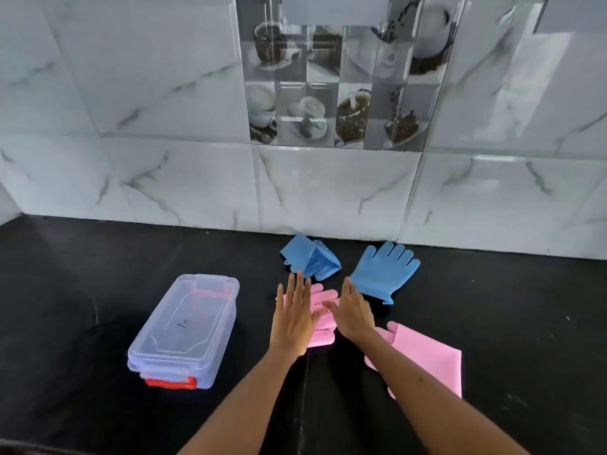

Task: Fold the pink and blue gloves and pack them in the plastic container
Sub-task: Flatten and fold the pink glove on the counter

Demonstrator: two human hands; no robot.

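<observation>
A pink glove point(323, 323), folded, lies at the middle of the black counter under both hands. My left hand point(293, 315) rests flat on its left part, fingers spread. My right hand point(353, 311) lies on its right part, fingers stretched over it. A second pink glove point(427, 359) lies flat to the right, partly hidden by my right forearm. Behind, a folded blue glove point(308, 257) sits near the wall, and a flat blue glove point(384, 272) lies to its right. The clear plastic container point(184, 330) with red clasps stands at the left, lid on.
The black counter point(82, 307) runs to a white marble-tiled wall point(328, 192) at the back, with a coffee-picture tile panel above. A faint seam crosses the counter between my forearms.
</observation>
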